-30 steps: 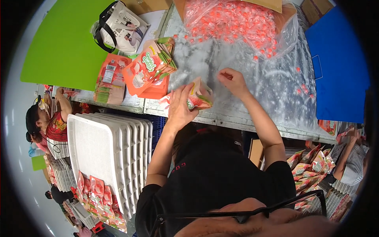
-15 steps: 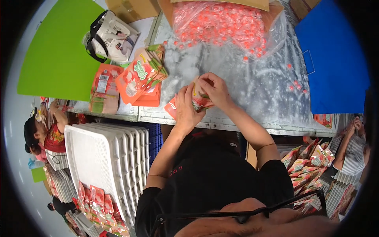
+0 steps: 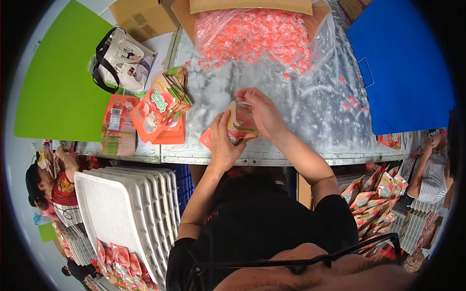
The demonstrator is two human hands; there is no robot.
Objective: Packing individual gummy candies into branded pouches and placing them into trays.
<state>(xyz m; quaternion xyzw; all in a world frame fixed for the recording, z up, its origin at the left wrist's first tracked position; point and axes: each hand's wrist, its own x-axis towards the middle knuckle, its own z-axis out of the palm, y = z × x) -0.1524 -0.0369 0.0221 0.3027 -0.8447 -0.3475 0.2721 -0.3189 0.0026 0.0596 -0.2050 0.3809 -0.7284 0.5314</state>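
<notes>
My left hand (image 3: 225,148) is closed round a red and green printed pouch (image 3: 241,127), its fingers along the left side. The pouch is tilted above the near edge of the metal table. At the pouch's upper right, my right hand (image 3: 264,115) has its fingers loosely bent and apart, with nothing visible in them. The right thumb is partly hidden. To the left lies a fanned pile of flat pouches (image 3: 156,105), and beside it a stack of pouches (image 3: 116,121) with their backs up.
A cardboard box (image 3: 250,6) at the back holds a clear bag of small red wrapped pieces (image 3: 257,36). Stray pieces (image 3: 353,103) lie on the metal table (image 3: 310,116). A tote bag (image 3: 125,60) stands far left. White trays (image 3: 109,199) and a blue panel (image 3: 398,72) flank me.
My right fingers have come away from the pouch's top edge and lifted a little. The left hand still holds the pouch. The whole view has shifted slightly.
</notes>
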